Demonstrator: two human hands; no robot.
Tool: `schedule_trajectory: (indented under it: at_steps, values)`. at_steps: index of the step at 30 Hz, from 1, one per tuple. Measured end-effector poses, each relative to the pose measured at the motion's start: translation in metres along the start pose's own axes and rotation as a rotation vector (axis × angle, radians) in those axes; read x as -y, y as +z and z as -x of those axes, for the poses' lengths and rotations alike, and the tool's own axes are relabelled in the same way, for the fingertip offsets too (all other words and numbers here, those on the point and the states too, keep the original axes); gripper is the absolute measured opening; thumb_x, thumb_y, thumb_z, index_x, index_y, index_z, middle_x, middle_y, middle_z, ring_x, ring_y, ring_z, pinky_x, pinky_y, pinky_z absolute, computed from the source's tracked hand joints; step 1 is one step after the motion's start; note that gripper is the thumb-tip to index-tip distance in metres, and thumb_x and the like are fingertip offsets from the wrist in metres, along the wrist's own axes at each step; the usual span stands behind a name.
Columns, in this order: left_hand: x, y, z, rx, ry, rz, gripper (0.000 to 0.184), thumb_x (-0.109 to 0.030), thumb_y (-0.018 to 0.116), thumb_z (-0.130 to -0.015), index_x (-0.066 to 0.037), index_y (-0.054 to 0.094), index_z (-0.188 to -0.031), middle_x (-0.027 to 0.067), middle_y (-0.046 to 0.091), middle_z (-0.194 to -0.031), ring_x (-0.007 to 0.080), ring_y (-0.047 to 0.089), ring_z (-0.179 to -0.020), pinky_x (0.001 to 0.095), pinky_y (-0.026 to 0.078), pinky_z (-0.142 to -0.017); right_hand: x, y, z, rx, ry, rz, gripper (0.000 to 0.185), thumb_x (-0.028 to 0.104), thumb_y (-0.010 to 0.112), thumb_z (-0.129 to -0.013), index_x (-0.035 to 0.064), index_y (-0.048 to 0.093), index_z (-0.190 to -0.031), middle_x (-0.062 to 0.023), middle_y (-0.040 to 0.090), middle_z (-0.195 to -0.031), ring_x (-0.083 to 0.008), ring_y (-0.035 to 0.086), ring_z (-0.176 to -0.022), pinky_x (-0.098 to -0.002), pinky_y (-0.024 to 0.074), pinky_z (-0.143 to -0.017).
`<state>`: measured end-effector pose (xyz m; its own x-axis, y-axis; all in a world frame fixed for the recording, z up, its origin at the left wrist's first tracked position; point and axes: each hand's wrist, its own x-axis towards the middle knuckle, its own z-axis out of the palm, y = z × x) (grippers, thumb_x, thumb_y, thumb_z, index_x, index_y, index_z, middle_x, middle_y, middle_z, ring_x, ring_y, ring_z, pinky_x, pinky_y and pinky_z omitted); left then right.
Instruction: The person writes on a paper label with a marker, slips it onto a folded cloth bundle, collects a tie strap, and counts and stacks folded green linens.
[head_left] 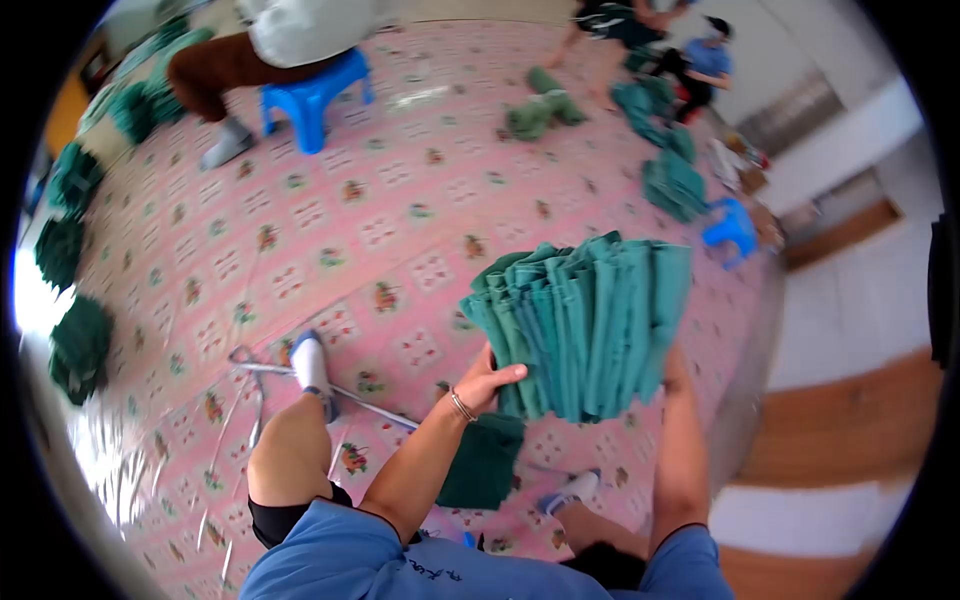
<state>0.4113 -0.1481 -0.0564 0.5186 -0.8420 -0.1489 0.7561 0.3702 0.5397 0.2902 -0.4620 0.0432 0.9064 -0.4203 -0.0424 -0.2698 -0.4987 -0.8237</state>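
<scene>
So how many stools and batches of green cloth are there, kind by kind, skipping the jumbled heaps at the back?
Blue stools: 2 in plain view
Held cloth bundle: 1
Dark green cloth between the feet: 1
Green piles down the left edge: 3
Total: 7

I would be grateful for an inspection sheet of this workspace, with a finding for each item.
Surface: pink patterned floor, pale strips scattered at far left
Job's things: stack of green cloth, held up off the floor; green cloth piece below it
Clutter: pale strap by the left foot, a possible trip risk
Hands: left hand grips the stack's side, thumb in front; right hand at the opposite side, mostly hidden
Cables: nothing seen
Surroundings: seated person on a blue stool, others at upper right, green bundles along the left
</scene>
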Motion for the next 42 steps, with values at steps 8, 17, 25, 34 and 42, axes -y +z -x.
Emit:
schedule_trajectory:
  at_steps: [8, 17, 25, 34, 42]
  values:
    - [0.112, 0.213, 0.143, 0.992, -0.530, 0.161, 0.081, -0.014, 0.080, -0.076, -0.004, 0.035, -0.142, 0.0079, 0.038, -0.146, 0.0233, 0.037, -0.133, 0.0418, 0.029, -0.110, 0.197, -0.209, 0.389, -0.367, 0.331, 0.512, 0.077, 0.032, 0.072, -0.077, 0.0084, 0.039, -0.142, -0.0170, 0.038, -0.144, -0.0318, 0.037, -0.133, -0.0405, 0.0283, -0.110]
    - [0.178, 0.138, 0.252, 1.135, -0.560, -0.576, 0.059, -0.013, 0.078, -0.077, -0.002, 0.053, -0.129, 0.0080, 0.057, -0.128, 0.0194, 0.051, -0.116, 0.0338, 0.037, -0.104, 0.116, -0.051, 0.563, -0.392, 0.288, 0.047, 0.099, 0.047, 0.083, -0.063, 0.0048, 0.038, -0.140, -0.0206, 0.035, -0.142, -0.0370, 0.033, -0.134, -0.0445, 0.0284, -0.109]
    - [0.151, 0.110, 0.268, 1.085, -0.534, -0.635, 0.070, -0.007, 0.075, -0.077, -0.001, 0.041, -0.137, 0.0117, 0.055, -0.131, 0.0207, 0.050, -0.120, 0.0355, 0.034, -0.107, 0.206, -0.024, 0.505, -0.239, -0.079, 0.469, 0.101, 0.044, 0.089, -0.052, 0.0158, 0.045, -0.138, -0.0206, 0.039, -0.140, -0.0376, 0.041, -0.127, -0.0467, 0.0349, -0.104]
    - [0.105, 0.090, 0.239, 1.013, -0.767, -0.465, 0.101, -0.008, 0.071, -0.074, -0.010, 0.005, -0.151, 0.0135, 0.025, -0.151, 0.0237, 0.027, -0.138, 0.0371, 0.024, -0.112, 0.233, -0.011, 0.465, -0.142, -0.048, 0.607, 0.096, 0.048, 0.086, -0.053, 0.0189, 0.049, -0.136, -0.0198, 0.040, -0.140, -0.0399, 0.041, -0.126, -0.0474, 0.0356, -0.103]
    - [0.036, 0.140, 0.207, 0.768, -0.343, -0.308, 0.108, -0.029, 0.073, -0.077, -0.016, -0.004, -0.152, 0.0142, 0.004, -0.157, 0.0285, 0.005, -0.146, 0.0470, 0.010, -0.115, 0.249, -0.002, 0.459, -0.157, 0.000, 0.646, 0.089, 0.049, 0.084, -0.055, 0.0220, 0.052, -0.134, -0.0188, 0.039, -0.141, -0.0391, 0.040, -0.127, -0.0488, 0.0339, -0.104]
